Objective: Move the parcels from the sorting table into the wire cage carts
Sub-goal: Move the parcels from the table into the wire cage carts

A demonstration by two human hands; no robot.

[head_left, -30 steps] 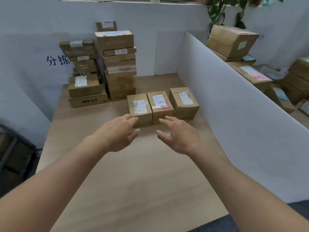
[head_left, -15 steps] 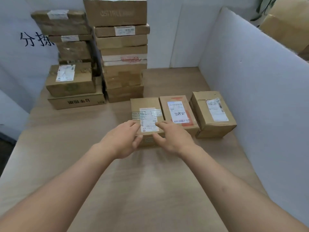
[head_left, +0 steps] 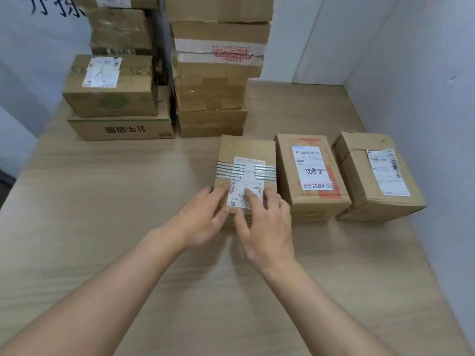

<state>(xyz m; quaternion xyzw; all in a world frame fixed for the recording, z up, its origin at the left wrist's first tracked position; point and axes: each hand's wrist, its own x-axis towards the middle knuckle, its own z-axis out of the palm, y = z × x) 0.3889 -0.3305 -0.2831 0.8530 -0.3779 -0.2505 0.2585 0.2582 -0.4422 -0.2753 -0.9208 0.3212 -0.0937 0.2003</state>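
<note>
Three small cardboard parcels lie in a row on the wooden sorting table (head_left: 102, 201). The left one, a striped-tape parcel (head_left: 246, 152) with a white label, has both my hands on its near end. My left hand (head_left: 203, 219) lays its fingers on the top near the left edge, with the thumb against the front face. My right hand (head_left: 264, 227) rests straight fingers on the label, its thumb down the front. Beside it are a red-printed parcel (head_left: 308, 181) and a plain brown parcel (head_left: 372, 176). No wire cage cart is in view.
Two stacks of larger boxes stand at the back, a left stack (head_left: 113, 98) and a taller right stack (head_left: 216, 73). A white partition wall (head_left: 424, 98) borders the table on the right, close to the brown parcel.
The view has moved closer to the table. Both hands have reached forward from above the bare tabletop onto the near end of the striped-tape parcel.
</note>
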